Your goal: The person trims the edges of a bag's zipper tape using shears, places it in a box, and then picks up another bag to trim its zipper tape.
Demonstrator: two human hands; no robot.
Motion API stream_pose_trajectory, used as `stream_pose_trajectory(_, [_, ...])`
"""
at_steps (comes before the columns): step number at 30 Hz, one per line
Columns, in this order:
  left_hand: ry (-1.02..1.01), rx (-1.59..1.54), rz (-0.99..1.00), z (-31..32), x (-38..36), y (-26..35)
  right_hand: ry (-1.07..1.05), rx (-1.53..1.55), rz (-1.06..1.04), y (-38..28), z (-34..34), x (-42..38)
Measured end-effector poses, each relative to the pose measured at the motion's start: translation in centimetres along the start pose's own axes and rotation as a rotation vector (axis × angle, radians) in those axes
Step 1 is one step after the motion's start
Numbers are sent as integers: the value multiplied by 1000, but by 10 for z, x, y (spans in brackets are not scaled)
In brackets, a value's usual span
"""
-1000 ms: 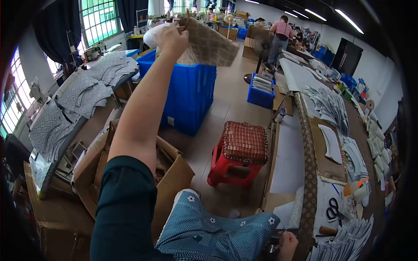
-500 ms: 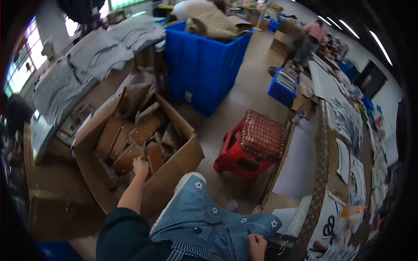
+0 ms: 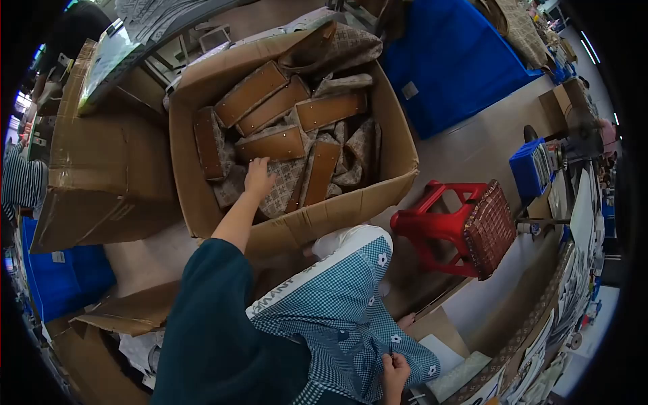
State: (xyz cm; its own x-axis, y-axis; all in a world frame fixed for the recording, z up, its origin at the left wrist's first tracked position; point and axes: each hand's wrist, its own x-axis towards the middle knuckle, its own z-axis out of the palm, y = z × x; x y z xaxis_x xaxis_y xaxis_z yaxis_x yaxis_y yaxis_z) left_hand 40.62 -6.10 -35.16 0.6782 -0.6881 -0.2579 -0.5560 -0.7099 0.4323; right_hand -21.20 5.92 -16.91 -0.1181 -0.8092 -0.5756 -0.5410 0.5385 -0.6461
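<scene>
My left hand point(image 3: 259, 179) reaches into a cardboard box point(image 3: 304, 228), its fingers apart over patterned beige fabric point(image 3: 285, 187). Just above the fingertips lies a brown, leather-like panel point(image 3: 273, 144) with small metal studs. Several similar panels, such as a brown panel point(image 3: 332, 111) and another brown panel point(image 3: 253, 93), lie among the fabric and look joined to it, like parts of bags. Over my lap, my right hand point(image 3: 396, 372) is curled closed against the blue checked apron point(image 3: 337, 280), with nothing visible in it.
A red stool point(image 3: 439, 223) with a woven seat point(image 3: 491, 233) stands right of the box. Behind it is a large blue bin point(image 3: 452, 67). Closed cartons point(image 3: 101, 155) stand at the left. A worktable edge point(image 3: 533, 314) runs along the right. A person in a striped top point(image 3: 23, 177) is at far left.
My view has turned down and left, so the box fills more of it. My left hand, earlier by a brown panel near the box's front, is now over patterned fabric. The right stays curled.
</scene>
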Motion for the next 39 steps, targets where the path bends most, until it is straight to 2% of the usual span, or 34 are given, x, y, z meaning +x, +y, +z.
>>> stream_pose_trajectory(2, [76, 12, 85, -3, 25, 41, 18, -74, 59, 4, 1, -7])
stream_pose_trajectory(5, [244, 219, 340, 22, 80, 67, 15, -137, 128, -1, 7, -16])
stream_pose_trajectory(8, [89, 486, 419, 41, 112, 90, 13, -170, 184, -6, 13, -24])
stream_pose_trajectory(9, [-24, 560, 412, 47, 117, 96, 13, -178, 196, -7, 15, -25])
stream_pose_trajectory(12, [-21, 697, 438, 49, 113, 107, 4, -188, 204, -11, 18, -26])
stream_pose_trajectory(15, [-160, 746, 579, 45, 111, 78, -12, -189, 176, -14, 20, -21])
stream_pose_trajectory(17, [-70, 580, 679, 36, 82, 45, -17, -182, 140, -17, 19, -15])
stream_pose_trajectory(19, [-122, 454, 707, -7, 48, 29, -13, -173, 111, -18, 18, -10])
stream_pose_trajectory(21, [-5, 352, 793, -44, 27, 11, -13, -172, 71, -20, 20, -4])
stream_pose_trajectory(24, [-5, 109, 802, -111, -17, 24, -11, -170, -15, -26, 25, 4])
stream_pose_trajectory(27, [-5, -31, 721, -159, -59, 53, 16, -158, -163, -41, 35, 11])
stream_pose_trajectory(28, [31, -74, 774, -172, -76, 69, 21, -133, -269, -48, 37, 15])
stream_pose_trajectory(29, [64, -114, 824, -182, -94, 85, 24, -115, -188, -59, 37, 17])
stream_pose_trajectory(32, [4, -120, 1011, -206, -142, 130, 47, 27, -166, -81, 36, 20])
stream_pose_trajectory(34, [110, -68, 1213, -219, -170, 161, 132, 87, -326, -86, 32, 25])
stream_pose_trajectory(35, [151, -86, 1300, -223, -182, 172, 131, 123, -263, -99, 26, 22])
stream_pose_trajectory(36, [189, -106, 1390, -228, -193, 183, 142, 241, -292, -118, 21, 18])
stream_pose_trajectory(39, [217, -234, 1605, -235, -230, 217, 193, 476, -479, -150, 1, 19])
